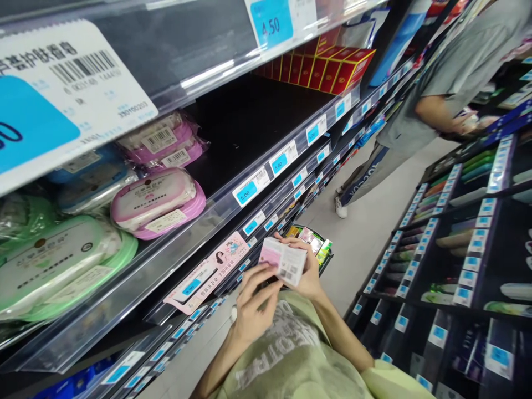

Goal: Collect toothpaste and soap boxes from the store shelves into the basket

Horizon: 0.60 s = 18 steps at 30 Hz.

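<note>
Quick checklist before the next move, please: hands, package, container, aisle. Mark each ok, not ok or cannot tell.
1. Right hand grips the pink-and-white package: ok.
2. Left hand has its fingertips at the package: ok; whether it bears any weight, cannot tell.
3. Package print readable: not ok, too small and blurred.
4. Dark-rimmed container fully visible: not ok, partly hidden behind the right hand.
5. Other person in the aisle apart from both hands: ok.
</note>
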Available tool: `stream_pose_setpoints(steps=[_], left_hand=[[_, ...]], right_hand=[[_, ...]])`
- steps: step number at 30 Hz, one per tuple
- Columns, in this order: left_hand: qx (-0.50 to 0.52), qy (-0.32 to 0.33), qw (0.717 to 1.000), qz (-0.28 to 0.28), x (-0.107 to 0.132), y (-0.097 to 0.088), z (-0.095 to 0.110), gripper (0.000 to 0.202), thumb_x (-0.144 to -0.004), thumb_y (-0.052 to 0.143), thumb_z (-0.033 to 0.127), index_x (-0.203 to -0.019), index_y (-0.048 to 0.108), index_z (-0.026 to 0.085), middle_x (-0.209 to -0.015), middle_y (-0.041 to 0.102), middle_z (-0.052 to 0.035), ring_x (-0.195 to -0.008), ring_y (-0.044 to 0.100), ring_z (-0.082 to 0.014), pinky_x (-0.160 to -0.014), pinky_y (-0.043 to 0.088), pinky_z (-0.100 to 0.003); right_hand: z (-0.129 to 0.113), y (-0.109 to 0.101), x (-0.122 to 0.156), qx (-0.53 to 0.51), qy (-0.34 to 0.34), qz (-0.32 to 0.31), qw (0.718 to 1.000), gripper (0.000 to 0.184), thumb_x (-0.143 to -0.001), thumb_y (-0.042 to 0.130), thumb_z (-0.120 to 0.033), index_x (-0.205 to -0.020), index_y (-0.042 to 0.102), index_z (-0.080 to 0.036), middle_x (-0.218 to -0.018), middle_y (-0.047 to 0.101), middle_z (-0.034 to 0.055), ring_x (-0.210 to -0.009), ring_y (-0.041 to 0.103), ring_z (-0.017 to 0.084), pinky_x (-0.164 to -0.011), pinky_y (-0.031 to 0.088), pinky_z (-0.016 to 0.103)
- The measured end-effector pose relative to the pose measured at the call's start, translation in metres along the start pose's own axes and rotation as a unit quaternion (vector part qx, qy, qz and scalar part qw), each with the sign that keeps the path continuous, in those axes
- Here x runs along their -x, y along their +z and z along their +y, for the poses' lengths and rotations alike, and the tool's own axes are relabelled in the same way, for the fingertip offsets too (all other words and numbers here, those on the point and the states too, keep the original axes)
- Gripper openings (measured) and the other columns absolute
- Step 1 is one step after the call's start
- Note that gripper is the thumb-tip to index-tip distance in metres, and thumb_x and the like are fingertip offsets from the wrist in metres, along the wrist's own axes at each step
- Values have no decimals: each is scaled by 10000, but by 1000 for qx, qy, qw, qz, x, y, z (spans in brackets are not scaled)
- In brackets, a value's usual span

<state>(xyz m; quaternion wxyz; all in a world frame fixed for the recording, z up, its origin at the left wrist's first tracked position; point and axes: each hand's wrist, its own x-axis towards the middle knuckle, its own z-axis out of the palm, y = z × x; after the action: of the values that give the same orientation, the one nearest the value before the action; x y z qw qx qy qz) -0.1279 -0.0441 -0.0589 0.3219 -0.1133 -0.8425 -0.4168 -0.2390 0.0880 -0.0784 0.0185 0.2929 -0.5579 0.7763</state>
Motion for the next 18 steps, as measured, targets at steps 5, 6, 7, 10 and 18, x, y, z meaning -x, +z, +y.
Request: stream_pose_setpoints(steps=[5,6,7,10,18], left_hand=[[-36,47,998,27,0,-1,6,471,-784,638,-102,-1134,688,209,-1220,723,-81,-1240,613,-255,-994,580,-449],[-42,42,998,36,1,-1,5,475,-785,640,-99,-1141,683,213,-1220,723,-80,-1239,615,-257,-989,582,-452],[-50,35,997,50,2,0,4,487,-786,645,-92,-1158,675,221,-1222,722,-78,-1240,617,-260,-984,584,-456],[-72,3,994,85,4,1,-1,556,-786,694,-25,-1251,631,274,-1228,712,-72,-1221,629,-268,-970,587,-472],[10,-184,973,142,21,5,-8,363,-801,757,225,-1148,653,220,-1029,726,-85,-922,712,-251,-800,612,-374]], right_hand=[[2,2,-1,-77,33,16,996,665,-673,905,-405,-1203,508,-338,-1235,604,82,-1251,631,353,-1082,495,585],[1,3,-1,-79,34,15,996,675,-670,905,-398,-1209,503,-341,-1239,604,78,-1244,634,351,-1078,498,576],[0,5,-1,-74,35,13,997,684,-670,902,-400,-1217,496,-343,-1252,603,78,-1228,641,346,-1063,511,562],[-6,12,1,-25,24,-7,999,687,-698,862,-467,-1259,482,-348,-1312,608,102,-1185,641,336,-983,560,539],[-28,5,-9,179,13,-199,964,787,-713,810,-635,-1370,538,-297,-1176,688,110,-1037,650,324,-883,563,470]])
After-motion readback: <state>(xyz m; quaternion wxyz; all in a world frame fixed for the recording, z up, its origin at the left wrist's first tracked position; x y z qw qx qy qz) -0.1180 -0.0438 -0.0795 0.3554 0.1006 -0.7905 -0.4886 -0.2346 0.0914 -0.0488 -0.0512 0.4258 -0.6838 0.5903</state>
